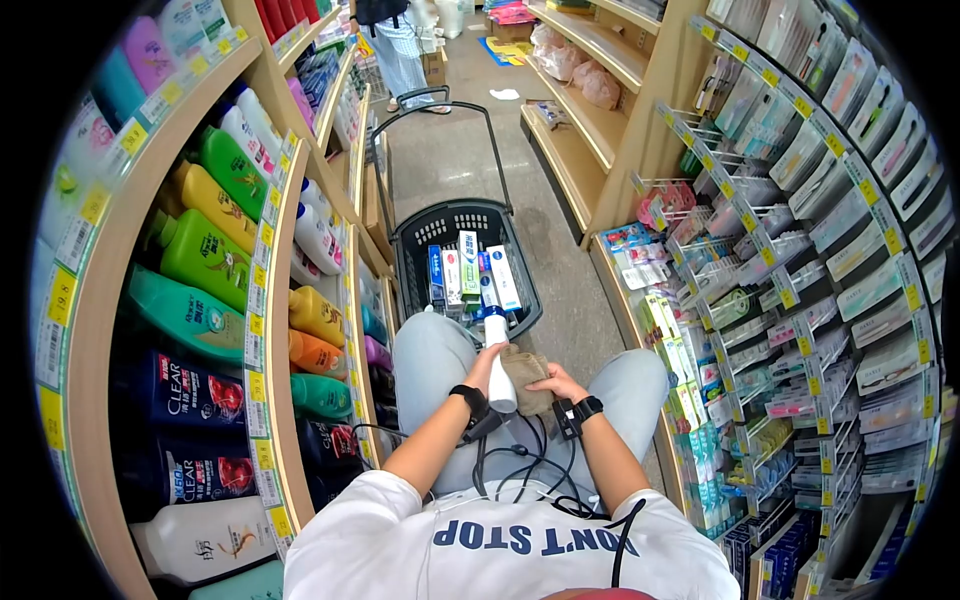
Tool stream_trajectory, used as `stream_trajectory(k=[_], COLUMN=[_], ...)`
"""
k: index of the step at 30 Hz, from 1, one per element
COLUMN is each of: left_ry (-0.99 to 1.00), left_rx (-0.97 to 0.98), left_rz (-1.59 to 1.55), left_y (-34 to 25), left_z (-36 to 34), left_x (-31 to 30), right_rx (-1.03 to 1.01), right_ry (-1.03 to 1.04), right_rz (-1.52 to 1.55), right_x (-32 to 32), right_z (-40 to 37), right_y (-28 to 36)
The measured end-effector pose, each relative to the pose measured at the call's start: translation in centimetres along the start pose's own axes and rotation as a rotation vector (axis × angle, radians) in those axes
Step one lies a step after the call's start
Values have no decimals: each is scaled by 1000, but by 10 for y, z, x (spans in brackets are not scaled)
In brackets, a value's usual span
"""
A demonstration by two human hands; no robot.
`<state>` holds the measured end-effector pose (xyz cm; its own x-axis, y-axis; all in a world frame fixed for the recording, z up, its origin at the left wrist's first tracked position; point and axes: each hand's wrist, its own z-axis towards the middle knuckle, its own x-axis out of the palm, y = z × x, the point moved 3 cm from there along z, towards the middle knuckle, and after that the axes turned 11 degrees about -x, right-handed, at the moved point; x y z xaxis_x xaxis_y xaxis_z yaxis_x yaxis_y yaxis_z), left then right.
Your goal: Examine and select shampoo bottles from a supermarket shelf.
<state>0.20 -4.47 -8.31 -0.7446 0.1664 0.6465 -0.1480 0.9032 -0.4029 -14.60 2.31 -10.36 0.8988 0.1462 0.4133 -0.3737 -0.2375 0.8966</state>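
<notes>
A white bottle with a dark blue cap (502,378) is held in my left hand (485,371), over my lap. My right hand (560,384) grips a brown cloth (529,376), which lies against the bottle's right side. Just beyond my knees stands a black shopping basket (408,262) with its handle raised. Inside it are several upright toothpaste-like boxes (468,262), white, blue and green. Both wrists wear black straps, and black cables hang over my lap.
Shelves of shampoo bottles (205,262) rise close on the left. Racks of small packaged goods (800,250) stand on the right. Beyond them is a wooden shelf (590,125) with plastic bags. Past the basket, a person (396,55) stands in the aisle.
</notes>
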Motion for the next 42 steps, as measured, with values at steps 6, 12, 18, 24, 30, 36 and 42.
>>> stream_trajectory(k=[6, 12, 18, 24, 30, 36, 42], left_ry=[13, -3, 56, 8, 30, 26, 31], left_rx=[10, -9, 85, 174, 191, 158, 117], left_rz=[12, -6, -58, -84, -143, -65, 33], left_y=[-3, -1, -7, -7, -4, -8, -8], left_z=[-5, -11, -9, 0, 7, 6, -5], left_x=[5, 5, 13, 0, 0, -5, 17], right_rx=[14, 8, -81, -79, -77, -88, -130], right_ry=[-83, -227, -414, -426, -455, -346, -388], right_rz=[49, 118, 110, 200, 236, 152, 309], right_x=[6, 10, 7, 16, 8, 16, 5], right_z=[-2, -2, 5, 6, 6, -1, 9], right_y=[10, 17, 22, 27, 40, 47, 40])
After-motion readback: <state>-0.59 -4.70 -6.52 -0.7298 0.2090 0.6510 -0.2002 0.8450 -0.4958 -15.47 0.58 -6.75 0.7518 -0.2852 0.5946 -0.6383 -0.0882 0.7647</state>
